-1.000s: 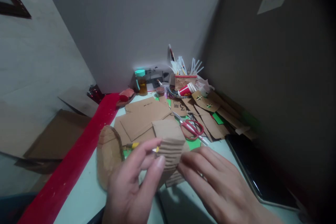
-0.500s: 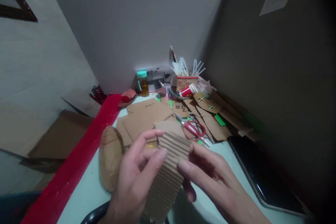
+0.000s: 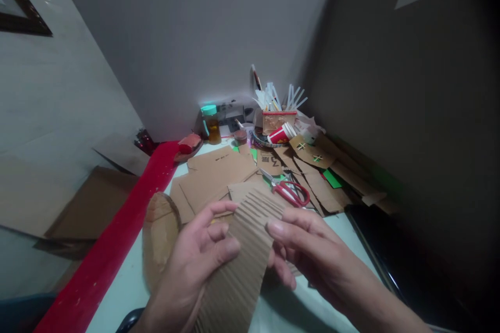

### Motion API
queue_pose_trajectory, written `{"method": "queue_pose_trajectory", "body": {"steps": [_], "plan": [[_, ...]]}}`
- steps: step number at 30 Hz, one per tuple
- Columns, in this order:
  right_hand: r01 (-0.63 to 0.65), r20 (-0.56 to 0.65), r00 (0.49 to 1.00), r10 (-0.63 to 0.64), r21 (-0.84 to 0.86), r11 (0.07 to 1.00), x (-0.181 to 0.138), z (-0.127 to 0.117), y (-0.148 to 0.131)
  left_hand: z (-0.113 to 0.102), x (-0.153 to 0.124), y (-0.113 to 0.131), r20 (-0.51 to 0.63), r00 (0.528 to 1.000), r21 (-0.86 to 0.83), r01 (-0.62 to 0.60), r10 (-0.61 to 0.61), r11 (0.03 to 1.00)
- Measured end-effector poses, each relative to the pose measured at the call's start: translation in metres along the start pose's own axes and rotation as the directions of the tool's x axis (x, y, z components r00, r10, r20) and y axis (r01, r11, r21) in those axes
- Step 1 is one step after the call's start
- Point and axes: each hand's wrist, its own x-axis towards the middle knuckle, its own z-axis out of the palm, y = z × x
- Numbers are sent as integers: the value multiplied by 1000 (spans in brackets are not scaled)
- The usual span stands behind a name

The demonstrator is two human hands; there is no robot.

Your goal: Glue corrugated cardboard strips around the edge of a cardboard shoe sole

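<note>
Both my hands hold a strip of ribbed corrugated cardboard [image 3: 242,265] above the pale green table [image 3: 121,291]. My left hand [image 3: 195,265] grips its left edge, thumb on the ribbed face and fingers curled behind. My right hand [image 3: 312,260] pinches its upper right edge with thumb and fingers. The strip runs from the hands down toward the bottom of the view. A rounded cardboard piece [image 3: 160,234] stands just left of my left hand.
Flat cardboard pieces [image 3: 219,171] and red-handled scissors [image 3: 289,191] lie behind the hands. Further back are a red cup [image 3: 278,135], a box of white sticks [image 3: 275,114] and a jar with a teal lid [image 3: 211,122]. A red strip [image 3: 117,234] runs along the left edge; a dark tablet [image 3: 394,255] lies right.
The corrugated strip has come up off the table and is now held longer and flatter between both hands. My right hand has moved from resting on it to pinching its edge.
</note>
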Motion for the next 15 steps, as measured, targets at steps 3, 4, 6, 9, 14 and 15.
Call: {"method": "queue_pose_trajectory", "body": {"steps": [3,4,6,9,14,15], "plan": [[-24,-9,1000,24,62,998,3,-1,4,-2,4,-2,10,999,-62,43,-43,997],[-31,-13,999,33,94,995,5,-1,6,-3,5,-4,15,999,-82,49,-48,995],[-45,-7,999,47,153,987,10,0,8,-6,8,-6,24,999,-110,51,-48,993],[-67,6,998,67,193,979,15,-1,9,-10,12,-9,14,998,-92,56,-55,994],[-156,26,988,154,80,985,12,-7,10,-14,16,-11,43,995,-34,86,-85,996],[-157,25,987,156,83,984,11,-7,11,-13,16,-11,65,993,-52,100,-96,994]]}}
